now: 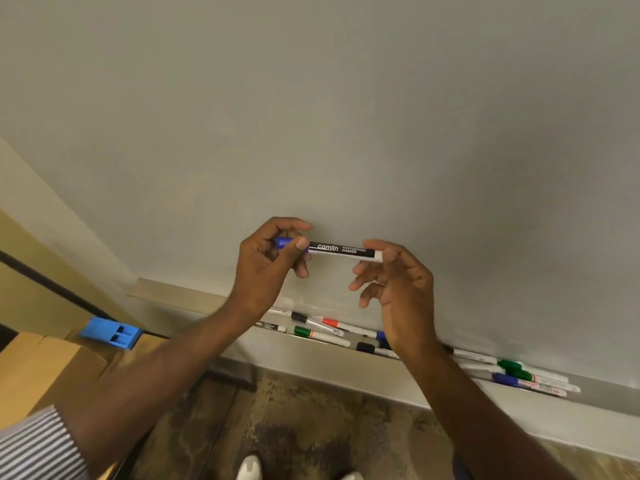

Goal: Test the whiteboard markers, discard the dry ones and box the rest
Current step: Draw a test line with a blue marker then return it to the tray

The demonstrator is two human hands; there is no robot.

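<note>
Before the whiteboard [346,116], your left hand [268,258] pinches the blue cap [284,242] of the marker [341,250]; your right hand [398,289] pinches its white end, other fingers loosely spread.

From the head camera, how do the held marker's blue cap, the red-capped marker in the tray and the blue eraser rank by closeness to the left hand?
1. Blue cap: gripped by the left hand.
2. Red-capped marker: in the tray, below and to the right.
3. Blue eraser: far lower left, on a cardboard box.
</note>
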